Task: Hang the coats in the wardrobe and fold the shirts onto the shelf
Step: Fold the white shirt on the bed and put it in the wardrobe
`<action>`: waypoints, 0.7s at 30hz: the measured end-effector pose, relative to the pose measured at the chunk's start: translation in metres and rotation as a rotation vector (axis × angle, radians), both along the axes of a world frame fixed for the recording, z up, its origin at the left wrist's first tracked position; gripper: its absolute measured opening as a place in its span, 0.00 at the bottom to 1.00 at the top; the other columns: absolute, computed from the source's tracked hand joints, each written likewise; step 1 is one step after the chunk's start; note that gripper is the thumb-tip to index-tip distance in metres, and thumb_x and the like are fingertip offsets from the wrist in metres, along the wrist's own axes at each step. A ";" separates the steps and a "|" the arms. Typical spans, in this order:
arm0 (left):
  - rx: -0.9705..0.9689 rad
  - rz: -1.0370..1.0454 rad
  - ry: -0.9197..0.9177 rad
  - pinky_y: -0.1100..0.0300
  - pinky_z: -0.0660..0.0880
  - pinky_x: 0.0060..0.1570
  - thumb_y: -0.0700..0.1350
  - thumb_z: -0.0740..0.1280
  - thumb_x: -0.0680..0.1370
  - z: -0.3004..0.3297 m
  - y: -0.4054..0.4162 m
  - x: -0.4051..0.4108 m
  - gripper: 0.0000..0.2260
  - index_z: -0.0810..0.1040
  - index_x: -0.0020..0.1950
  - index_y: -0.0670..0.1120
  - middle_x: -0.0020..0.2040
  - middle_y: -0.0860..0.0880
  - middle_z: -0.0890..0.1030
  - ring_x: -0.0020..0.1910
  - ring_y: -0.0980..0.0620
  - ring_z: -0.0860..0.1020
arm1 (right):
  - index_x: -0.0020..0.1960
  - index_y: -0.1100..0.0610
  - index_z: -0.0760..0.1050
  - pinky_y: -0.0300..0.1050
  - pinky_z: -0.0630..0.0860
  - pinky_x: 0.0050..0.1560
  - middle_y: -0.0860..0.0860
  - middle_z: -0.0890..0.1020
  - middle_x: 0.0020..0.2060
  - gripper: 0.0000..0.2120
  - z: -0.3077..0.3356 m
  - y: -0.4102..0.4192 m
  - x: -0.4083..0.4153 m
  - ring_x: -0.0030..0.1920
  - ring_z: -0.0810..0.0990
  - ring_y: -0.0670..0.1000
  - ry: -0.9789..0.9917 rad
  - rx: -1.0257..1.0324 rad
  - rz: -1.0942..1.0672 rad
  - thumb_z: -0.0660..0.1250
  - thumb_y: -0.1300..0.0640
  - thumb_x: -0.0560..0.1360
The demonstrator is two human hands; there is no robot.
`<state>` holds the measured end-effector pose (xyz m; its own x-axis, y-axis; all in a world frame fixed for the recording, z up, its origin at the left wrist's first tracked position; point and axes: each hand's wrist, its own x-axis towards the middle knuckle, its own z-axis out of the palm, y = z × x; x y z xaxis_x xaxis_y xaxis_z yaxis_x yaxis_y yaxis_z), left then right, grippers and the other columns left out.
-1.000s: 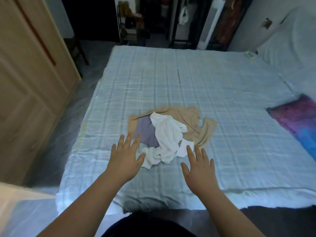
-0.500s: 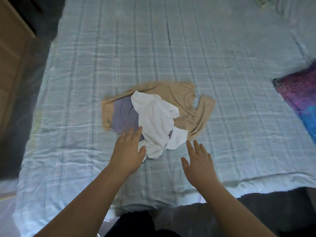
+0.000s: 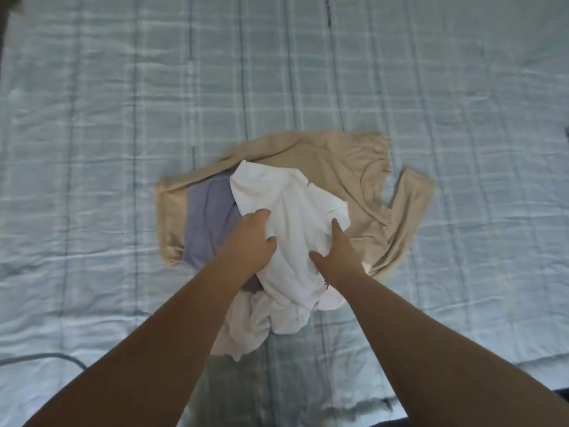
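Task looks barely begun, judging from the layout: three garments lie in one loose heap on the pale checked bedcover, none folded, and no wardrobe, shelf or coat is in view. Everything is left to do, and the step in hand appears to be taking up the top shirt. The white shirt lies crumpled on top of the heap, directly under and between both hands. Left hand sits on its left edge, fingers curled down into the cloth and bunching it, thumb pressed in toward the middle; it reads as a grip on the fabric. Right hand lies on the shirt's right side, index finger stretched forward along the cloth, thumb spread wide across it, other fingers tucked under or hidden, so whether it pinches the cloth cannot be told. The purple shirt lies flat just left of the left fingers, partly under the white one. The beige shirt is spread beneath both, running beyond the fingertips and off to the right of the right hand.
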<state>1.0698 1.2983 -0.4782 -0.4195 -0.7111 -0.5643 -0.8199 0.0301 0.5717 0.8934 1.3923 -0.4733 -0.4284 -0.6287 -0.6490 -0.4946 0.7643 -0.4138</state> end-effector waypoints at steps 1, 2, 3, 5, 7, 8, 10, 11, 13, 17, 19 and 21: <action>0.017 0.013 0.001 0.51 0.70 0.64 0.48 0.64 0.79 -0.003 -0.001 -0.001 0.25 0.62 0.75 0.47 0.69 0.44 0.69 0.66 0.43 0.71 | 0.80 0.54 0.51 0.49 0.67 0.68 0.54 0.64 0.73 0.40 -0.002 -0.001 0.005 0.72 0.66 0.56 0.013 0.002 -0.013 0.70 0.54 0.75; 0.031 0.028 0.006 0.51 0.71 0.63 0.49 0.64 0.79 -0.005 -0.002 -0.001 0.24 0.64 0.74 0.47 0.68 0.44 0.71 0.65 0.43 0.72 | 0.78 0.54 0.55 0.48 0.69 0.64 0.55 0.67 0.69 0.36 -0.002 0.000 0.010 0.68 0.69 0.57 0.038 -0.019 -0.033 0.68 0.56 0.75; 0.051 0.055 0.021 0.51 0.71 0.62 0.49 0.65 0.79 -0.006 -0.003 0.001 0.23 0.65 0.73 0.47 0.67 0.44 0.72 0.64 0.44 0.73 | 0.76 0.53 0.59 0.48 0.70 0.60 0.54 0.70 0.65 0.32 0.000 0.002 0.018 0.64 0.73 0.57 0.060 -0.059 -0.056 0.66 0.58 0.75; 0.125 0.168 0.073 0.52 0.73 0.59 0.49 0.64 0.80 -0.004 -0.003 0.006 0.20 0.69 0.71 0.46 0.65 0.45 0.74 0.61 0.45 0.75 | 0.71 0.51 0.66 0.47 0.73 0.55 0.52 0.78 0.57 0.25 0.009 0.007 0.033 0.56 0.78 0.56 0.053 -0.143 -0.100 0.63 0.61 0.75; 0.230 0.282 0.121 0.51 0.76 0.56 0.51 0.63 0.80 0.001 -0.002 0.012 0.17 0.71 0.67 0.47 0.60 0.46 0.77 0.56 0.44 0.78 | 0.68 0.50 0.68 0.48 0.75 0.55 0.51 0.80 0.54 0.23 0.021 0.014 0.047 0.54 0.79 0.54 0.014 -0.199 -0.118 0.61 0.63 0.75; 0.272 0.311 0.132 0.49 0.77 0.54 0.53 0.63 0.81 0.005 -0.001 0.014 0.16 0.71 0.66 0.48 0.58 0.46 0.78 0.54 0.44 0.79 | 0.67 0.50 0.69 0.49 0.75 0.58 0.50 0.79 0.56 0.22 0.027 0.019 0.053 0.55 0.78 0.53 0.000 -0.216 -0.106 0.61 0.63 0.74; 0.357 0.348 0.142 0.48 0.80 0.50 0.59 0.61 0.80 0.012 0.002 0.017 0.20 0.69 0.67 0.50 0.58 0.47 0.77 0.51 0.46 0.79 | 0.66 0.50 0.72 0.48 0.74 0.60 0.48 0.77 0.56 0.21 0.039 0.027 0.065 0.56 0.76 0.50 0.001 -0.246 -0.004 0.61 0.63 0.75; 0.437 0.393 0.161 0.49 0.81 0.48 0.64 0.61 0.78 0.018 0.005 0.018 0.24 0.67 0.68 0.50 0.59 0.49 0.76 0.52 0.47 0.78 | 0.65 0.49 0.74 0.47 0.74 0.58 0.47 0.76 0.54 0.20 0.045 0.031 0.072 0.54 0.76 0.50 0.012 -0.266 0.080 0.61 0.62 0.75; 0.619 0.525 0.225 0.47 0.82 0.45 0.71 0.64 0.71 0.026 0.010 0.017 0.33 0.66 0.67 0.52 0.59 0.51 0.75 0.54 0.45 0.78 | 0.65 0.46 0.75 0.49 0.75 0.54 0.46 0.74 0.50 0.21 0.053 0.035 0.085 0.50 0.76 0.53 0.011 -0.310 0.240 0.58 0.58 0.74; 0.342 0.499 0.198 0.50 0.78 0.52 0.65 0.72 0.67 0.025 0.020 0.017 0.38 0.66 0.71 0.49 0.64 0.50 0.75 0.59 0.47 0.76 | 0.65 0.46 0.76 0.51 0.75 0.51 0.51 0.77 0.51 0.22 0.058 0.050 0.104 0.47 0.77 0.59 -0.027 -0.310 0.412 0.56 0.55 0.74; 0.182 0.504 0.174 0.50 0.73 0.59 0.54 0.69 0.75 0.021 0.025 0.022 0.27 0.68 0.71 0.47 0.66 0.47 0.75 0.63 0.45 0.75 | 0.67 0.47 0.74 0.50 0.74 0.55 0.50 0.76 0.54 0.21 0.058 0.059 0.110 0.51 0.77 0.57 -0.062 -0.261 0.434 0.60 0.58 0.75; 0.138 0.442 0.147 0.52 0.69 0.63 0.48 0.64 0.80 0.020 0.034 0.031 0.22 0.67 0.74 0.47 0.70 0.45 0.73 0.67 0.41 0.72 | 0.66 0.46 0.75 0.44 0.73 0.58 0.48 0.74 0.56 0.21 0.058 0.068 0.111 0.55 0.76 0.51 -0.174 -0.228 0.374 0.62 0.60 0.76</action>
<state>1.1012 1.3324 -0.4581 -0.1768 -0.7617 -0.6234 -0.6474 -0.3871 0.6565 1.0039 1.4603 -0.4153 -0.0422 -0.8541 -0.5184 -0.6270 0.4266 -0.6518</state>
